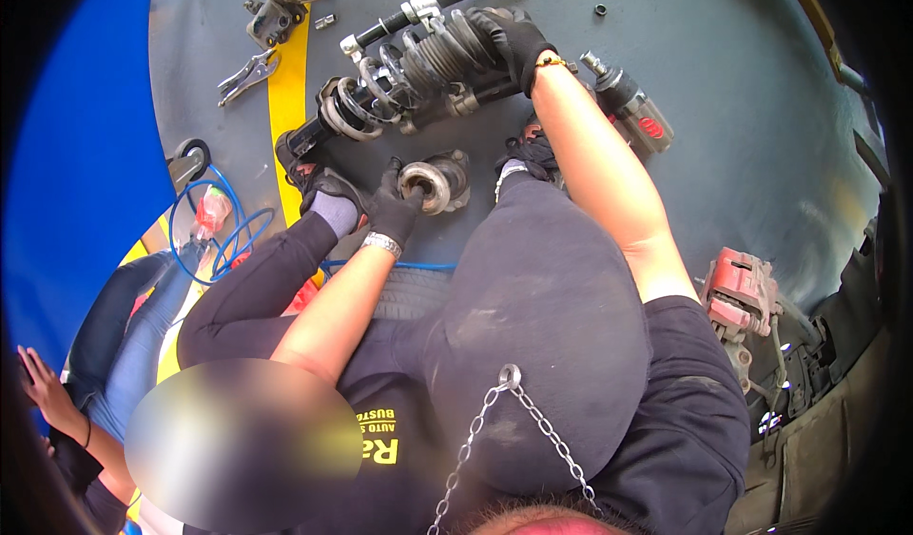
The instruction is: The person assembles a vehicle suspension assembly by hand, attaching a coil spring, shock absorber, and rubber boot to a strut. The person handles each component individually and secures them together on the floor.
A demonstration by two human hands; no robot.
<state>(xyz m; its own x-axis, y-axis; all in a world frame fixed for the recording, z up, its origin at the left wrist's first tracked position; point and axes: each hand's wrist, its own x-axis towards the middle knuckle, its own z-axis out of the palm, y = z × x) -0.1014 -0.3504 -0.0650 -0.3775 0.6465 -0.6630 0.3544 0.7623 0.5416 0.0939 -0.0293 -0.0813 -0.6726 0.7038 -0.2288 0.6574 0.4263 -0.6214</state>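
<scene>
A strut with a coil spring [380, 80] lies slantwise on the grey floor, with a long black spring compressor [439, 0] clamped along it. My right hand [514, 44], in a black glove, is wrapped round the far right end of the spring, by the ribbed dark part. Lower and to the left, my gloved left hand [392, 210] grips the edge of a worn round strut mount [426, 185], its hollow ring facing me. Part of the mount's far side is hidden from view.
A black impact wrench [628, 102] lies right of my right forearm. Locking pliers [249, 77], a socket [325, 21] and a dirty metal part [276, 19] lie at upper left. A red brake caliper [740, 292] is at right, a blue hose [223, 226] at left, near another person's hand [48, 388].
</scene>
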